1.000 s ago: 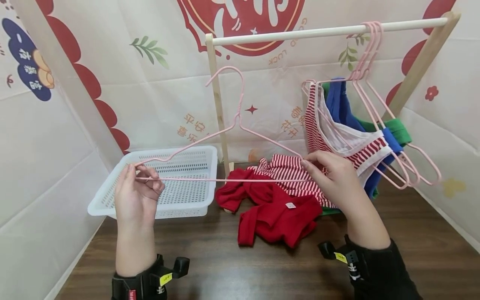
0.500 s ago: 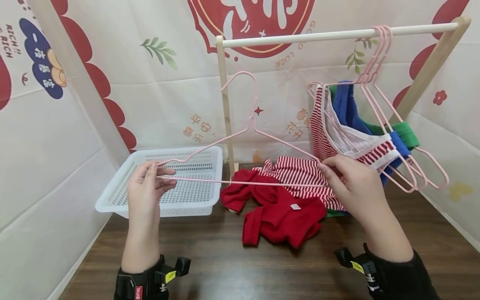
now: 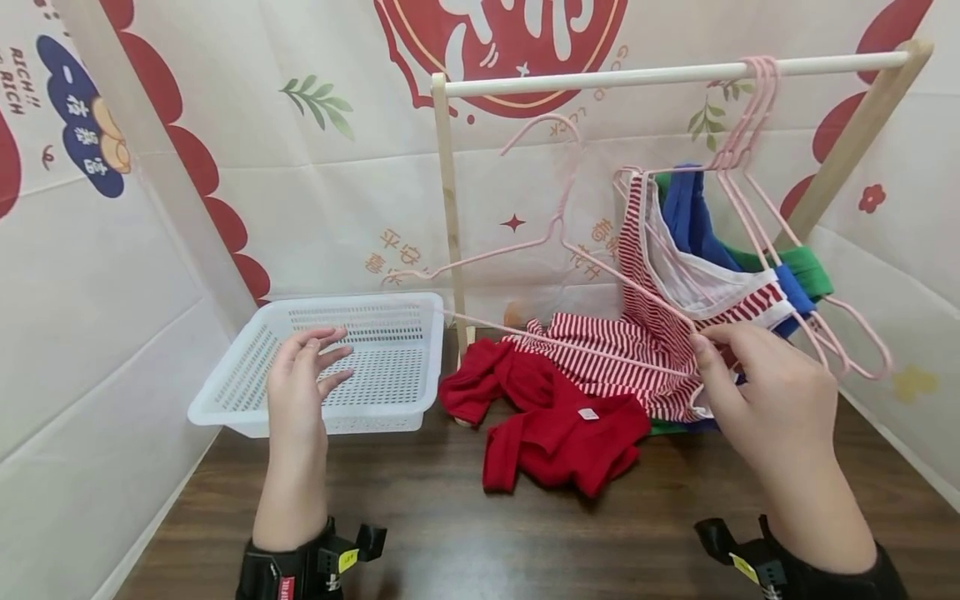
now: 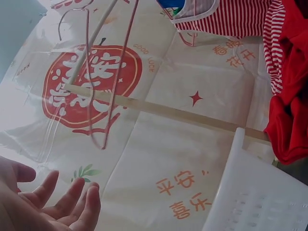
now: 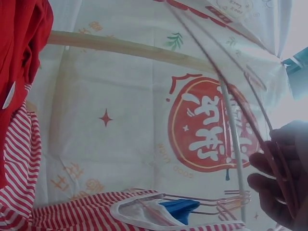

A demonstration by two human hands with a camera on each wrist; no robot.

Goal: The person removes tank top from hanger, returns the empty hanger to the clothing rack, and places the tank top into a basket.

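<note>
In the head view my right hand (image 3: 772,396) pinches one corner of a bare pink clothes hanger (image 3: 561,218), its hook up and its far end tilted away to the left. My left hand (image 3: 298,383) is off the hanger, fingers spread and loosely bent in front of the white basket (image 3: 431,417). The left wrist view shows those fingers (image 4: 72,202) holding nothing. From the right wrist, the hanger's wires (image 5: 240,103) run into the curled fingers. A red long-sleeved garment (image 3: 570,446) lies crumpled on the table, against red-and-white striped fabric (image 3: 585,350).
Behind stands a wooden rack with a white rail (image 3: 600,81). Several pink hangers (image 3: 761,100) hang at its right end, bearing a striped top (image 3: 637,242), a blue garment (image 3: 686,208) and a green one (image 3: 810,271). Printed cloth walls (image 3: 330,217) enclose the brown table (image 3: 420,517).
My left hand has let go of the hanger. My right hand has moved right with it, and the hanger has swung so its left end points away. The red garment stays put.
</note>
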